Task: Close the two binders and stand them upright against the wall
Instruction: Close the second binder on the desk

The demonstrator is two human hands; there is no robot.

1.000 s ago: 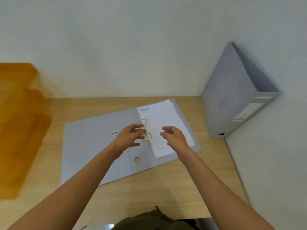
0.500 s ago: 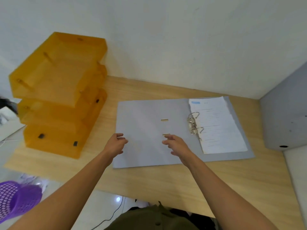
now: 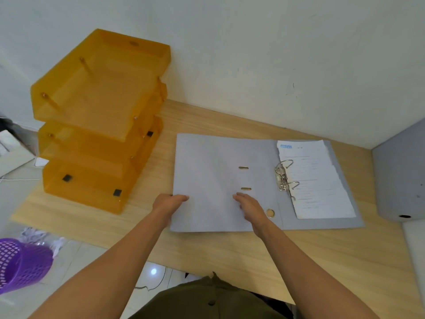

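A grey lever-arch binder lies open and flat on the wooden desk, with its metal rings and a stack of white papers on the right half. My left hand touches the left edge of the open cover, fingers curled over that edge. My right hand rests flat on the cover's inner face near the lower slot. A second grey binder stands closed and upright at the far right against the wall.
An orange three-tier stack of letter trays stands on the desk's left end, close to the open cover. A purple mesh bin sits on the floor at lower left. The white wall runs behind the desk.
Both hands left the binder's rings and moved left onto the open cover; the left hand has reached its left edge. The view swung left, bringing the trays in.
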